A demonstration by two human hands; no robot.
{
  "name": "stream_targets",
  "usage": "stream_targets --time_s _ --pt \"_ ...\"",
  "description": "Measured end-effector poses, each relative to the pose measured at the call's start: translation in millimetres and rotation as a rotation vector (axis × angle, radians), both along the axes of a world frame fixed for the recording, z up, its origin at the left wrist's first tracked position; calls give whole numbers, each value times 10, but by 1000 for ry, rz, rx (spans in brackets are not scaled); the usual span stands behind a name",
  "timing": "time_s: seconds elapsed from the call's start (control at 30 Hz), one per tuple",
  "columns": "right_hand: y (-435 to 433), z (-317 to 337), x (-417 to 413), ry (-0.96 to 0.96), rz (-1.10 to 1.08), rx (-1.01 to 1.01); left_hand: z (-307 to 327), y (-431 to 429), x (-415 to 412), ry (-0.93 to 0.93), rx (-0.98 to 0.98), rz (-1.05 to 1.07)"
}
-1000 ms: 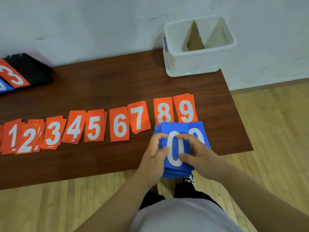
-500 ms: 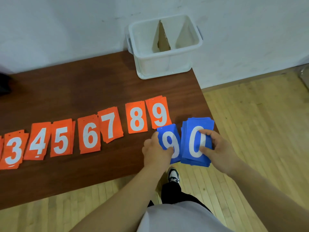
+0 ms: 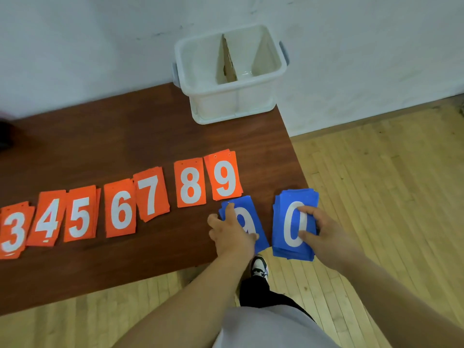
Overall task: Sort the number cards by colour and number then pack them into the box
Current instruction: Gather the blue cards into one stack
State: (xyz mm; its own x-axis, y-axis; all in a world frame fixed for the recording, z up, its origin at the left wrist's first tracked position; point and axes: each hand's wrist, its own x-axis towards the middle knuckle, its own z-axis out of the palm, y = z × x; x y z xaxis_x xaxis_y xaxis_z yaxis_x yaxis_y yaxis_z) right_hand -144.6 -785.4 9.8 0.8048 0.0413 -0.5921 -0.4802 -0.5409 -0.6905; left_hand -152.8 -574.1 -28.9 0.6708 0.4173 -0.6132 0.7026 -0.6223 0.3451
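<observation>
Orange number cards lie in a row on the brown table, piles 3 to 9 in view, ending with the orange 9 pile. Just below that pile lies a small stack of blue 9 cards on the table; my left hand rests on it, fingers spread over the top card. My right hand grips the thick blue stack with a 0 on top, thumb and fingers pinching its right side, at the table's right front corner. The white box stands at the back right.
A cardboard divider splits the box into two compartments. The table's right edge runs just past the blue stack, with wooden floor beyond. My shoe and leg show below the front edge. A dark object sits at the far left edge.
The blue stack was split: my left hand took the 9 cards leftward and set them down below the orange 9, while my right hand carried the 0 stack to the right. The view swung right.
</observation>
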Motion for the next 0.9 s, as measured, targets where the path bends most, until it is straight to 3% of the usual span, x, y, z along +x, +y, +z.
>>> stream_targets --time_s 0.23,0.37,0.73,0.9 --pt "9 11 88 17 -12 58 10 39 -103 -133 -156 -57" --pt "43 52 119 32 -45 152 17 149 -126 -157 -306 41" --pt "433 386 232 219 -174 691 751 461 -237 -319 -779 268" --pt "748 575 295 195 -74 662 1148 569 -213 -490 -872 326"
